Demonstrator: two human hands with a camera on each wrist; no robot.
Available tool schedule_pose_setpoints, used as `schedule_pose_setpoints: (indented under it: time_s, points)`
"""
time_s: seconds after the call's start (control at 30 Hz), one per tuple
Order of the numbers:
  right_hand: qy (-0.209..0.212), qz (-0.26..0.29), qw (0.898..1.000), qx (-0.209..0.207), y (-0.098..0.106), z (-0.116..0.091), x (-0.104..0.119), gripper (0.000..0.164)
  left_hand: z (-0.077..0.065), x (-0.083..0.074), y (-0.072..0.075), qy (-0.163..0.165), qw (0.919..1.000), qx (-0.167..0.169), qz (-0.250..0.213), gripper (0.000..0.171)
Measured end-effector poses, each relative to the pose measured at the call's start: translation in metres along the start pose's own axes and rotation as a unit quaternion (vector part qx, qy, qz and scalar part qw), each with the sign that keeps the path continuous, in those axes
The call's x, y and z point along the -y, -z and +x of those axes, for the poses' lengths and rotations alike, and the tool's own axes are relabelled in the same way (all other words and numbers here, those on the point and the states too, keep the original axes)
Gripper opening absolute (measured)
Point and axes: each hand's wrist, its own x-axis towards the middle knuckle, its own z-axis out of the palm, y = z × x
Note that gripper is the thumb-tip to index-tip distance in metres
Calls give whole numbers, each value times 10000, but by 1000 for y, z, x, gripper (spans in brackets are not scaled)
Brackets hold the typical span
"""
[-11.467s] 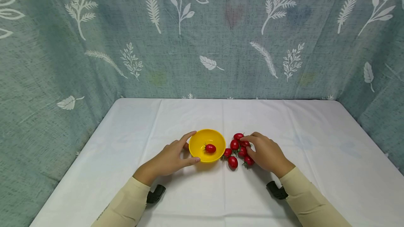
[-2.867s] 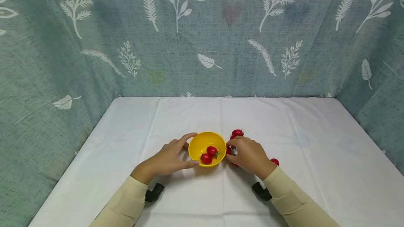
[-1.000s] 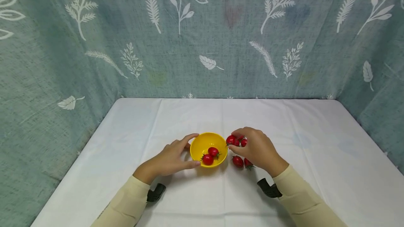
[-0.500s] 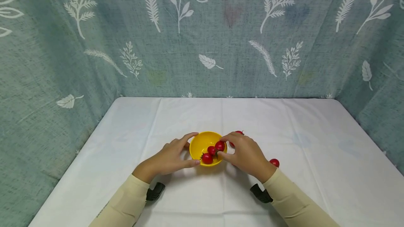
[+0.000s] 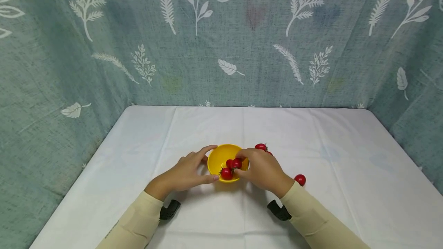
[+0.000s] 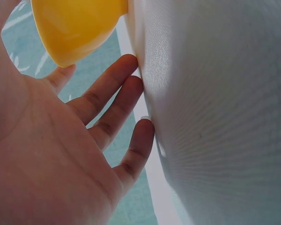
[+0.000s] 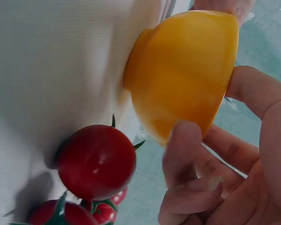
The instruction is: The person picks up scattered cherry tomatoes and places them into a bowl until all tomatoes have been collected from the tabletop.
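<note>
A yellow bowl (image 5: 220,153) stands upright on the white table. My left hand (image 5: 185,174) holds it from the left, index finger at the far rim and thumb at the near rim; in the left wrist view the other fingers reach down to the cloth beside the bowl (image 6: 77,28). Inside the bowl's right part my right hand (image 5: 264,172) pinches a red cherry tomato (image 5: 237,163) between thumb and index finger. Two more lie in the bowl, one at the front (image 5: 226,173) and one partly hidden behind it. From the right wrist, the bowl (image 7: 182,70) hides the pinched tomato.
Several cherry tomatoes lie right of the bowl: one (image 5: 260,146) behind my right hand, another (image 5: 300,180) beside the right sleeve. The right wrist view shows a large tomato (image 7: 98,161) near the bowl. A patterned green curtain (image 5: 228,91) hangs behind the table.
Since 11.5 seconds ago a second tomato has come to lie in the bowl. Within the last second my right hand has carried another tomato leftward from the pile into the bowl. My left hand has stayed put.
</note>
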Motion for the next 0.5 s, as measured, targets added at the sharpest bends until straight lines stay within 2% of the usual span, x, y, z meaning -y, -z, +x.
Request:
schedule_pose_setpoints:
  time_s: [0.17, 0.5]
  points:
    - [-247, 77, 9993, 261, -1, 5, 3, 33, 0, 0, 1, -40, 10000, 5, -15, 88]
    - [-215, 58, 9990, 393, -8, 14, 4, 33, 0, -1, 1, -22, 10000, 24, -74, 87]
